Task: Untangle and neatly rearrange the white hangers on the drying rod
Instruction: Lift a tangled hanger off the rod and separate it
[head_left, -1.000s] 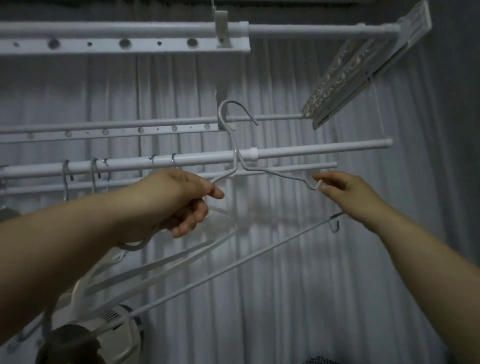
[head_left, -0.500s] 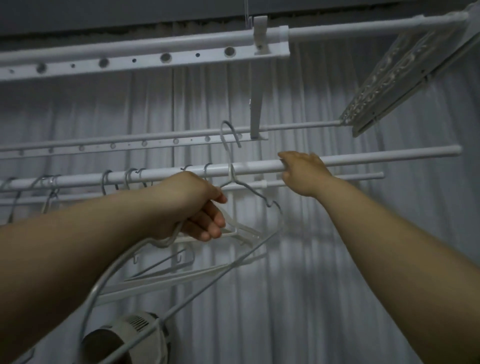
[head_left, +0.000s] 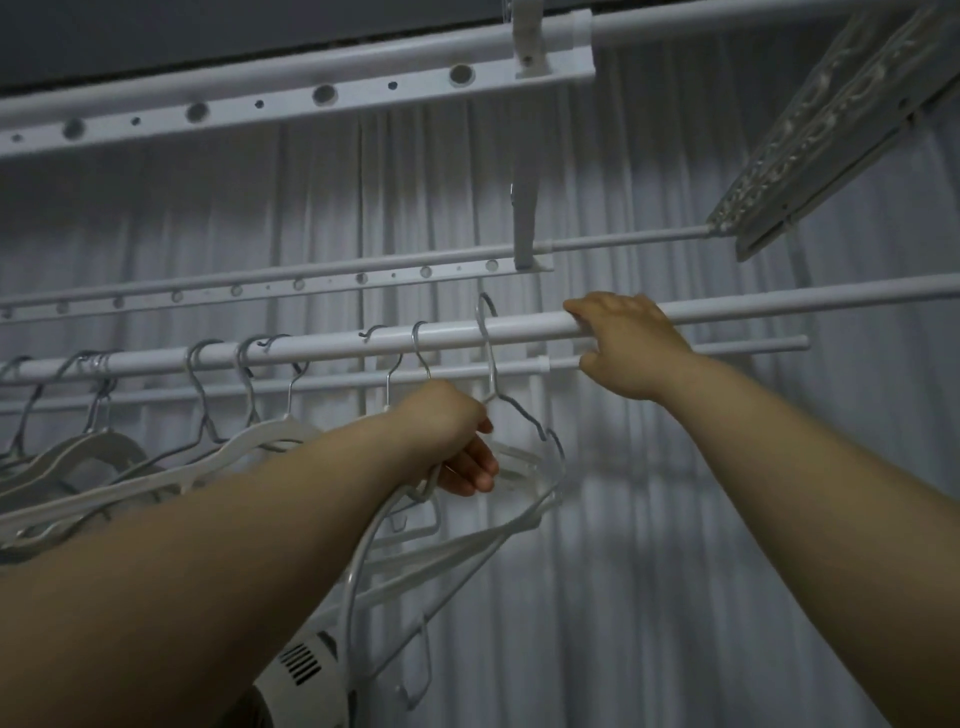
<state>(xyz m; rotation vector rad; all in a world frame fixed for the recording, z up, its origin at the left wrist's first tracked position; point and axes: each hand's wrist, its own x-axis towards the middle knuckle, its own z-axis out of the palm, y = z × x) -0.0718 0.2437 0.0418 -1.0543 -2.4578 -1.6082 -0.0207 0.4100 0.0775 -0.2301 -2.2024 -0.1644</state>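
Observation:
A white drying rod (head_left: 519, 330) runs across the middle of the view. Several white hangers (head_left: 249, 436) hang from it at the left, their hooks spread along the rod. My left hand (head_left: 457, 441) is shut on a bunch of white hangers (head_left: 524, 467) just below the rod. One hanger's hook (head_left: 485, 312) rises from this bunch and reaches the rod's height. My right hand (head_left: 623, 343) grips the rod from below, to the right of that hook.
Above are two more rack bars with holes (head_left: 322, 96) and a bracket (head_left: 524, 228). A thinner rod (head_left: 753, 345) runs behind the main one. A folded clip rack (head_left: 831, 124) hangs at upper right. A white fan (head_left: 301, 680) stands below. Grey curtain (head_left: 675, 571) fills the background.
My right hand let go of the hanger's shoulder and rose to grip the rod. My left hand lifted the bunch, bringing the hook up to the rod. The camera has tilted upward.

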